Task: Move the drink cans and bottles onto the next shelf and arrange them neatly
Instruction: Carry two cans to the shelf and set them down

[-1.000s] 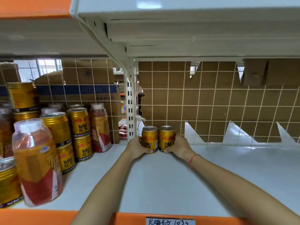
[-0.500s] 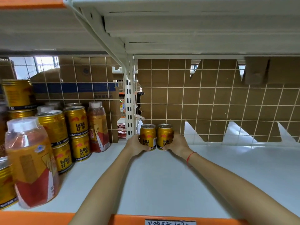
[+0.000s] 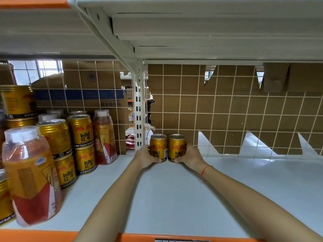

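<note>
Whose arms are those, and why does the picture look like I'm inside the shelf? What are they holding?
The camera sits on a person's head, so you see what they see: their own two arms reaching into a shop shelf. The left hand holds one small gold can, and the right hand holds another gold can. The two cans stand upright, side by side, at the back by the wire grid. To the left, past the white post, more gold cans are stacked beside plastic drink bottles. Brown cardboard shows behind the grid.
</note>
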{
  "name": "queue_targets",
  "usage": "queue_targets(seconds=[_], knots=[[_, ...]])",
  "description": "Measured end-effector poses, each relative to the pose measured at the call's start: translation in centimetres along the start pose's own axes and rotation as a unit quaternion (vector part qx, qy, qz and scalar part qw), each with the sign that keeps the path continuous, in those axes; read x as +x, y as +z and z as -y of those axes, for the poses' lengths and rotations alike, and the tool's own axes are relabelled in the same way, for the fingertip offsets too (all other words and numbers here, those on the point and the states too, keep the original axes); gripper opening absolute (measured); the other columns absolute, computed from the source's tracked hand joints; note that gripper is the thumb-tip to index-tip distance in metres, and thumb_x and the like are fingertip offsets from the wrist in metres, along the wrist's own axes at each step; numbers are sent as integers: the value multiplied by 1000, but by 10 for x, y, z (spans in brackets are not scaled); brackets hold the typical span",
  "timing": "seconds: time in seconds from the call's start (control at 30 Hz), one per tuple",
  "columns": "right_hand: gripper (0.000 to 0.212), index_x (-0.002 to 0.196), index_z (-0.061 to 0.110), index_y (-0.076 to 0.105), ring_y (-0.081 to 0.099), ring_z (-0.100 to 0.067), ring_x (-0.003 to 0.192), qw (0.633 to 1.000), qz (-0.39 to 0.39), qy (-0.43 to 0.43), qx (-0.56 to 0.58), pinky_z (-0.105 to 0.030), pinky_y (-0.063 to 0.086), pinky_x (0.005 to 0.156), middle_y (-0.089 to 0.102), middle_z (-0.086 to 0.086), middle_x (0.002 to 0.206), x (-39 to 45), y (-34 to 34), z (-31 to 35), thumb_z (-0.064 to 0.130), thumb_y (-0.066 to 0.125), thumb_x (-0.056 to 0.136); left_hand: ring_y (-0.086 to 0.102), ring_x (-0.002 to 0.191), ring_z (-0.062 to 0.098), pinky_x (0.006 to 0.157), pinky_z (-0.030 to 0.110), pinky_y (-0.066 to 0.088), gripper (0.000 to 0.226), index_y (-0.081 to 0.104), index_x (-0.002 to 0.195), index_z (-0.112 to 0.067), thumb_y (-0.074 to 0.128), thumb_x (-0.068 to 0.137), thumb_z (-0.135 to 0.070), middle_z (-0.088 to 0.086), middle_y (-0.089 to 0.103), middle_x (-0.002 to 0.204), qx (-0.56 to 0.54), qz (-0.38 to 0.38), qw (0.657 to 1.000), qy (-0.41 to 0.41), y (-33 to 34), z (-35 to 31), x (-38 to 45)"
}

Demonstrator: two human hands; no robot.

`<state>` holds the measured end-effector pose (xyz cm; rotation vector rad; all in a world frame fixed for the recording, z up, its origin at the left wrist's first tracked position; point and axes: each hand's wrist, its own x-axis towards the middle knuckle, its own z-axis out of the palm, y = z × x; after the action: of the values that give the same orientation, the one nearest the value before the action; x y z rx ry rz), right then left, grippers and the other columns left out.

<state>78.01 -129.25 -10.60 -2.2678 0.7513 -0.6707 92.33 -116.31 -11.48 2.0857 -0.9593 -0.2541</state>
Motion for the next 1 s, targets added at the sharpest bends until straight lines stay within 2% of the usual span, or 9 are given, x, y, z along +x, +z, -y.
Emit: queue_targets(seconds=[0.27, 0.4, 0.63, 0.73, 0.83, 0.9, 1.0], knots=[[72, 127, 9, 44, 53, -29, 115, 1000, 0, 3, -3, -37, 44, 97, 59, -12, 124, 0, 0, 0, 17, 83, 68, 57, 112, 24, 94, 30, 42, 59, 57, 122, -10, 82, 71, -24, 9, 64, 120, -6, 7, 1000, -4, -1, -2, -2], [70, 127, 6, 43, 54, -29, 115, 1000, 3, 5, 7, -32, 43, 91, 59, -13, 124, -1, 0, 1, 12, 82, 69, 56, 112, 23, 96, 30, 42, 64, 54, 125, -12, 83, 69, -24, 8, 63, 120, -15, 11, 1000, -7, -2, -3, -5], [71, 129, 7, 42, 54, -30, 115, 999, 6, 30, 18, -32, 43, 90, 58, -12, 125, -7, -2, 7, 14, 81, 70, 58, 109, 24, 100, 35, 43, 46, 54, 111, -19, 81, 73, -15, 8, 64, 115, -47, 27, 998, 28, -10, -17, -17], [69, 127, 8, 44, 56, -29, 113, 999, 12, 44, 17, -34, 45, 92, 60, -11, 123, -15, -8, 14, 18, 81, 70, 56, 113, 26, 101, 38, 44, 58, 49, 124, -14, 79, 74, -14, 10, 61, 121, -61, 17, 998, 20, -15, -29, -25], [61, 125, 12, 49, 59, -27, 107, 999, 13, 53, 1, -37, 48, 92, 63, -8, 118, -25, -16, 20, 27, 78, 73, 53, 117, 27, 92, 27, 40, 63, 38, 138, -12, 70, 84, -15, 9, 55, 126, -32, 0, 999, 18, -20, -43, -39], [53, 122, 14, 48, 60, -28, 103, 999, 13, 51, -10, -35, 48, 86, 64, -7, 112, -34, -22, 28, 28, 72, 77, 52, 117, 27, 90, 27, 39, 60, 35, 140, -15, 64, 87, -14, 9, 55, 128, -10, -13, 1000, 25, -23, -53, -51], [47, 119, 20, 47, 62, -27, 98, 999, 16, 48, -17, -36, 51, 84, 66, -7, 108, -52, -36, 44, 29, 67, 77, 54, 114, 25, 92, 30, 41, 51, 42, 133, -14, 63, 87, -14, 10, 58, 125, -2, -28, 999, 35, -31, -67, -70]])
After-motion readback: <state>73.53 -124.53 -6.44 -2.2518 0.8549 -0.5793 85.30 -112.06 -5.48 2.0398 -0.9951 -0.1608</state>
